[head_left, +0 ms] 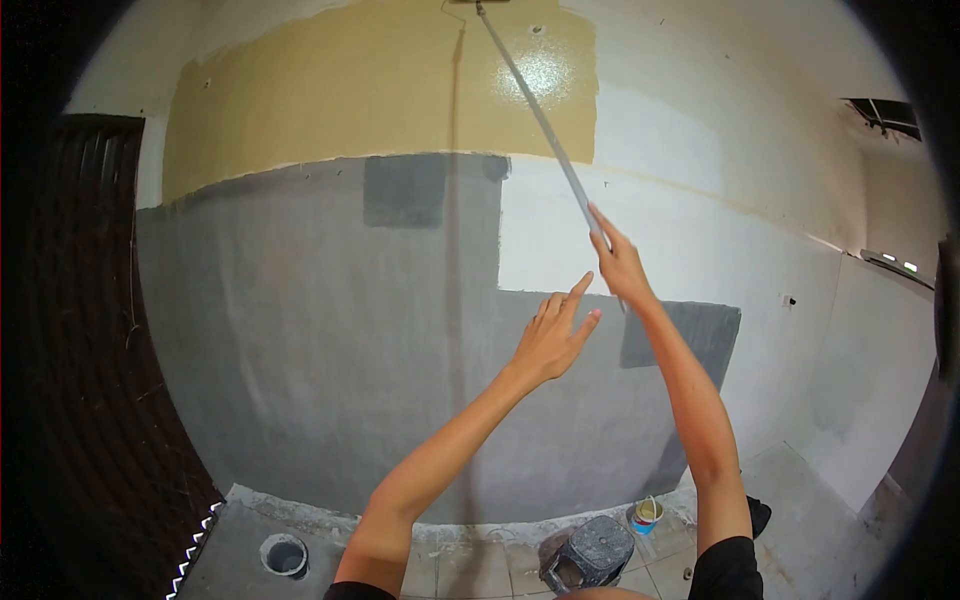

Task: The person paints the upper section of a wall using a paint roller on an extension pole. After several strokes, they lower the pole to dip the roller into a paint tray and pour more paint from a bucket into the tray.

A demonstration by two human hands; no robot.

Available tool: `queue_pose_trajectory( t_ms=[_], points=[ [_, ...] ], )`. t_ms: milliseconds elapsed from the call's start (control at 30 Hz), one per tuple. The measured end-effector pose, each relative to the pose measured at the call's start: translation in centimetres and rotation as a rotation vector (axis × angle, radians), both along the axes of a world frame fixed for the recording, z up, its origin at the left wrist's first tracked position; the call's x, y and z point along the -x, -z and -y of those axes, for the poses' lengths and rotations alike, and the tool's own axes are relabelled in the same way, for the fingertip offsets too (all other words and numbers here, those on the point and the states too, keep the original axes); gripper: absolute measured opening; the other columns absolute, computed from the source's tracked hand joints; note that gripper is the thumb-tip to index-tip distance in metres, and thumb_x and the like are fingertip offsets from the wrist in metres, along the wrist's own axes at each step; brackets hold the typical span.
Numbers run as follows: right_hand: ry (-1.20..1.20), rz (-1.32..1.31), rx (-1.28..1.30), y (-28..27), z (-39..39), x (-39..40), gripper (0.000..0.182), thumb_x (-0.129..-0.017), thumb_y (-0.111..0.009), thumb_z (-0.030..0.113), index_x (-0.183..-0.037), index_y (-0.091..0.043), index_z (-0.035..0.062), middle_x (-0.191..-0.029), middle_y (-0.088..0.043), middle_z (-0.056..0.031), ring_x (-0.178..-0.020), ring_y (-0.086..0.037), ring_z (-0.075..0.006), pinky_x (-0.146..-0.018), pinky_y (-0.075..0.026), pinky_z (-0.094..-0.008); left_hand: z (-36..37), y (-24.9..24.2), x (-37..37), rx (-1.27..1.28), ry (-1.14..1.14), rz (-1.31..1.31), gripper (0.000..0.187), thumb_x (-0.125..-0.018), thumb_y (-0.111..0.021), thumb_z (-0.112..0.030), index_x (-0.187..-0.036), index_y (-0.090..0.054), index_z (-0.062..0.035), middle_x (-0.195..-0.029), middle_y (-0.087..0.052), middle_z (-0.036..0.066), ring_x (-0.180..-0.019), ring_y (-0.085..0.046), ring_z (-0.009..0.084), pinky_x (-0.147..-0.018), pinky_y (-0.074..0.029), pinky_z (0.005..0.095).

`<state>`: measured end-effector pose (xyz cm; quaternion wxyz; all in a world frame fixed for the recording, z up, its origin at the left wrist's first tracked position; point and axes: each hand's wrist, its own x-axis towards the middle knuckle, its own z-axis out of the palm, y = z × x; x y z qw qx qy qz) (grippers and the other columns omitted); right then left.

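My right hand (622, 268) grips the lower end of a long pale extension pole (545, 122), which slants up and to the left. At the pole's top a paint roller (478, 3) is partly cut off by the frame's upper edge, against the yellow-painted wall (330, 90). Wet paint shines beside the pole. Just left of the right hand, my left hand (552, 338) is raised with its fingers apart, holding nothing. Behind both hands the wall has grey paint (330, 350) below and a white patch (545, 230) on the right.
A dark metal door (85, 300) stands at the left. On the floor are a grey-stained bucket (284, 556), a paint-spattered stool (592, 548) and a small paint can (646, 515). A black bundle (760, 515) lies to the right. A socket (790, 301) is on the right wall.
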<state>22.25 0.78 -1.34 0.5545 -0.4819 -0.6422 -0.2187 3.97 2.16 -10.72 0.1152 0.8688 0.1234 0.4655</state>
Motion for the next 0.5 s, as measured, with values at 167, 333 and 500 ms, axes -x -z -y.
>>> queue_pose_trajectory(
  t_ms=[167,333,500],
  points=[
    [-0.008,-0.141,0.138,-2.4,-0.2,4.5,0.049,-0.108,-0.051,0.025,-0.156,-0.046,0.0278,-0.058,-0.041,-0.0025,-0.049,-0.038,-0.0141,-0.053,-0.044,-0.0368,0.7,-0.3,2.8,-0.032,0.025,0.029,0.061,-0.108,-0.043,-0.042,-0.162,-0.026,-0.0206,-0.135,-0.053,0.021,-0.129,-0.049,0.0385,-0.109,-0.041,0.0518],
    [-0.046,-0.086,0.084,5.9,-3.3,5.5,0.050,-0.108,-0.051,0.023,-0.157,-0.044,0.0258,-0.075,-0.058,-0.0082,-0.055,-0.038,-0.0131,-0.057,-0.042,-0.0333,-1.1,0.3,7.8,-0.034,-0.006,0.044,0.061,-0.108,-0.043,-0.042,-0.162,-0.026,-0.0208,-0.136,-0.053,0.021,-0.131,-0.049,0.0374,-0.111,-0.040,0.0502],
    [-0.013,-0.214,0.236,9.1,-0.8,8.7,0.049,-0.109,-0.049,0.022,-0.157,-0.044,0.0253,-0.112,-0.073,-0.0171,-0.059,-0.043,-0.0123,-0.062,-0.045,-0.0326,-3.9,1.0,11.8,-0.008,-0.056,0.050,0.060,-0.108,-0.042,-0.043,-0.162,-0.027,-0.0206,-0.138,-0.053,0.021,-0.131,-0.049,0.0370,-0.113,-0.039,0.0491]
  ],
)
